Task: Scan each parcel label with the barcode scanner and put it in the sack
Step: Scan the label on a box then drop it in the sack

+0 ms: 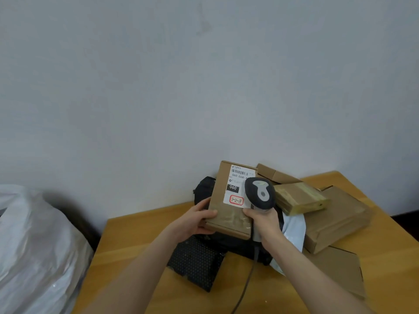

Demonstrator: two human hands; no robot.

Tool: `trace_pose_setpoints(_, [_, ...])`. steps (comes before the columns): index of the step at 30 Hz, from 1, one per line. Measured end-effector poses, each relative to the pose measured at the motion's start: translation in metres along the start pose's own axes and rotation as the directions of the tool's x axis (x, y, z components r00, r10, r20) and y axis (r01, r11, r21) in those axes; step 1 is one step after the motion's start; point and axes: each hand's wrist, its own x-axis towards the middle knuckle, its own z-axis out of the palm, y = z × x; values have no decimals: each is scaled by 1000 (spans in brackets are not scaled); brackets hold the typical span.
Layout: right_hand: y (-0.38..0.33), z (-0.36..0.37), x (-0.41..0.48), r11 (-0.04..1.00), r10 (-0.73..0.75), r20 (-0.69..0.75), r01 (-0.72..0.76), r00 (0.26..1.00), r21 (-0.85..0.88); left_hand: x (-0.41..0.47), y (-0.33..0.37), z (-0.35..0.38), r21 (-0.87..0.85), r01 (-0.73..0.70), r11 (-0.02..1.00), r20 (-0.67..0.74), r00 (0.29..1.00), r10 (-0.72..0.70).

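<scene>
Brown cardboard parcel (221, 200) held tilted up above the bench (127, 245), its white label (237, 177) facing the camera with a barcode at the top, "060" printed in a black block and a red-ringed handwritten mark at the bottom. The left grip (197, 219), a bare hand, is clamped on the parcel's lower left corner, thumb on the front face and fingers behind. The right grip (264, 220) is curled round the handle of the grey barcode scanner (260, 193), whose head covers the label's right edge; its thumb touches the parcel just below the label. A grey cable (247, 282) hangs from the handle towards the near edge of the bench.

Under the hands lie a black dotted mailer (195, 264) and a pale plastic mailer (294, 225). To the right sit a tape-wrapped box (299, 198), resting on a flat brown box (335, 218), with a flat cardboard sheet (340, 268) nearer the camera. A white plastic sack (34, 245) stands off the bench at the left, well apart from the parcel.
</scene>
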Motion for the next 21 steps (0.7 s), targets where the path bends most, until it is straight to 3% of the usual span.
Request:
trace_pose_setpoints(3, [-2,-8,-4,1000,-5,2,5,1000,-24,0,1,6,-15,2,1000,22,1000,-2])
trace_pose_setpoints(7, [3,-17,-13,996,-10,53,15,999,-87,10,9,6,9,-22,1000,-171,985,23])
trace_pose_setpoints(11, [8,-15,-15,987,-21,98,36,995,-154,14,1,0,21,-40,999,-273,961,44])
trace_pose_setpoints(14, [8,-13,-17,986,-35,39,41,999,-160,16,-12,-5,44,-102,994,-358,927,111])
trace_pose_setpoints(21, [0,7,-57,986,-15,147,39,989,-161,22,-31,-15,8,-133,991,-418,900,124])
